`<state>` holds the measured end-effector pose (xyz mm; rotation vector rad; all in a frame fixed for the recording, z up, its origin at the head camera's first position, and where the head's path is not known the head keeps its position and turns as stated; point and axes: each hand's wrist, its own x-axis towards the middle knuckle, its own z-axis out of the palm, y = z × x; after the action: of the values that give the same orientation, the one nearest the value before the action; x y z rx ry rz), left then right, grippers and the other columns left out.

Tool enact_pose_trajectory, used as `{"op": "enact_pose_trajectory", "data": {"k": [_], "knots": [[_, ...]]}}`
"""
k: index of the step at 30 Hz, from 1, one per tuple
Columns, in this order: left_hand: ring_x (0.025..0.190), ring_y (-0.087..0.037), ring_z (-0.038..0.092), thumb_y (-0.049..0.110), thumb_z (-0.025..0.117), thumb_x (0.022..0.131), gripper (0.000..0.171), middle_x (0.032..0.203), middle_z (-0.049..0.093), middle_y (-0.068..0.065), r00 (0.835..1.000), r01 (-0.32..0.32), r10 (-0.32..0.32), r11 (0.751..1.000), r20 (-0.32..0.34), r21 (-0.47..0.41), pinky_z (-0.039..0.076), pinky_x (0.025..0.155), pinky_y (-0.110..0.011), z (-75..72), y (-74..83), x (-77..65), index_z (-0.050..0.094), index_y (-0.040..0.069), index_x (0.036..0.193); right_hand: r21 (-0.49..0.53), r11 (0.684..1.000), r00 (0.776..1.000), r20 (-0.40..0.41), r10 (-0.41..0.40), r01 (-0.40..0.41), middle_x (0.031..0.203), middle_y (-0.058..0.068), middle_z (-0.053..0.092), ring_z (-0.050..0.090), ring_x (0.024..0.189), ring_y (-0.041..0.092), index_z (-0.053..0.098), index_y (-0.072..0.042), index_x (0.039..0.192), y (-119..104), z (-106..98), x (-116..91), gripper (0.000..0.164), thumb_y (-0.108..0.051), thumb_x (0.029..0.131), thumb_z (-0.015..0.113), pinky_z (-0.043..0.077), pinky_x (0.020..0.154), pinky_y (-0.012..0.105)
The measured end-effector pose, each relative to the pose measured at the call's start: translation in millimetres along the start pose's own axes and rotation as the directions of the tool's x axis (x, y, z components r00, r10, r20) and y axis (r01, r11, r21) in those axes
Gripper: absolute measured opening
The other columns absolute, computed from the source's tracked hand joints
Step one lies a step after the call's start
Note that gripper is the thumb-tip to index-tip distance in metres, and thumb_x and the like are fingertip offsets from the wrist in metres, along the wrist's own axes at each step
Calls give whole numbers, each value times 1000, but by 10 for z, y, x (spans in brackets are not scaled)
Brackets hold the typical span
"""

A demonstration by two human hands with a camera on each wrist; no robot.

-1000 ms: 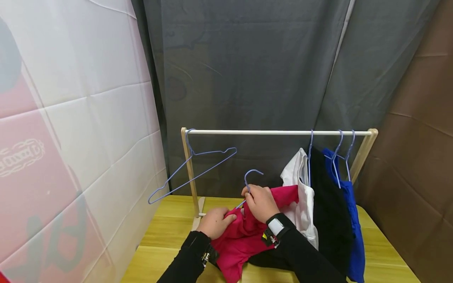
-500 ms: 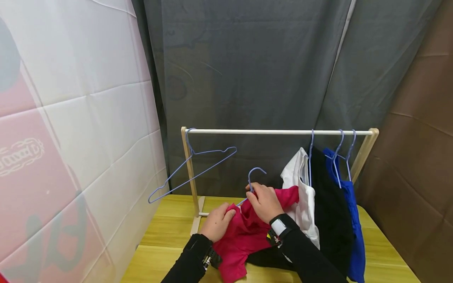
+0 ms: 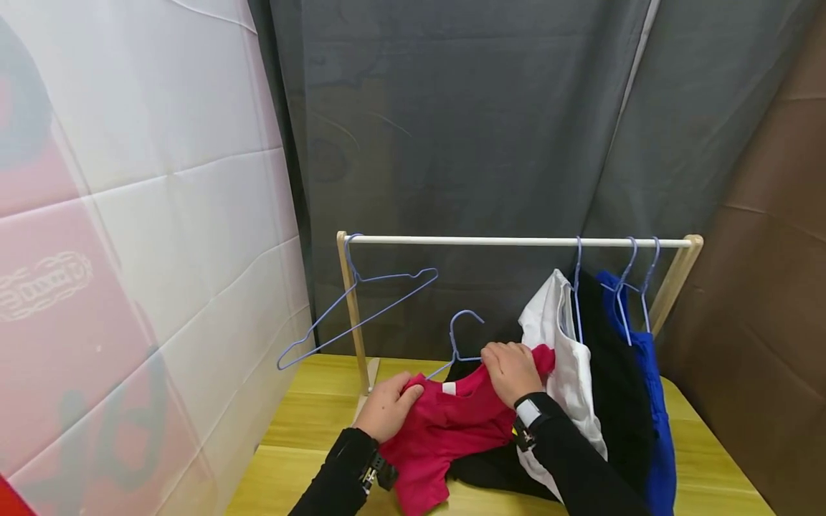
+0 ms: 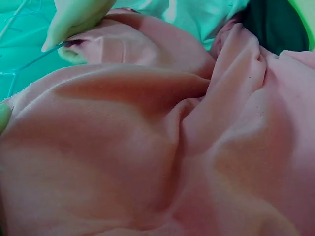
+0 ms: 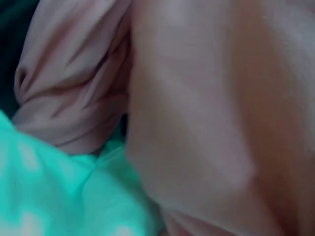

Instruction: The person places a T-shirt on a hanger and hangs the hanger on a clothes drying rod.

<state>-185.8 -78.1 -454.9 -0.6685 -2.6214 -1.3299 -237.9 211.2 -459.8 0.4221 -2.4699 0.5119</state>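
A red short-sleeved shirt [image 3: 445,430] is stretched between my hands above the table, a white tag [image 3: 449,388] showing at its neckline. Most of a blue wire hanger [image 3: 454,342] is hidden by the shirt; its hook and upper wires stick out of the neck. My left hand [image 3: 388,407] pinches the left shoulder, thumb on top. At the other shoulder, my right hand [image 3: 512,371] holds the cloth where the hanger's arm passes; its fingertips are partly hidden. Shirt fabric [image 4: 123,147] fills most of the left wrist view, and folds of it [image 5: 192,108] fill the right wrist view.
A rack with a white rail [image 3: 464,241] stands behind. An unfilled blue hanger [image 3: 361,321] hangs at its left end. White [image 3: 561,344], black [image 3: 622,401] and blue clothes [image 3: 657,408] hang at the right. Dark cloth [image 3: 497,469] lies on the wooden table [image 3: 303,430].
My right hand has left the base of the hanger's hook and moved right to the shirt's shoulder. The neckline is spread wider, showing the tag. My left hand keeps its pinch.
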Motion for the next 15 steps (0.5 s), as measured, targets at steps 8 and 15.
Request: {"op": "enact_pose_trajectory", "data": {"k": [8, 15], "knots": [[70, -13, 49, 28, 61, 103, 14, 71, 48, 5, 998, 13, -13, 1000, -53, 7, 43, 64, -32, -20, 72, -7, 60, 19, 92, -52, 985, 985, -65, 160, -163, 115, 17, 61, 49, 115, 41, 72, -10, 109, 310, -31, -90, 40, -32, 108, 39, 28, 103, 62], [68, -13, 47, 28, 57, 105, 22, 71, 44, 3, 997, 43, -44, 999, -58, -11, 41, 62, -31, 27, 150, -1, 53, 16, 87, 57, 982, 968, -170, 187, -180, 151, 26, 37, 29, 141, 46, 53, -10, 144, 227, -28, -36, 43, -27, 104, 48, 21, 109, 68]]}}
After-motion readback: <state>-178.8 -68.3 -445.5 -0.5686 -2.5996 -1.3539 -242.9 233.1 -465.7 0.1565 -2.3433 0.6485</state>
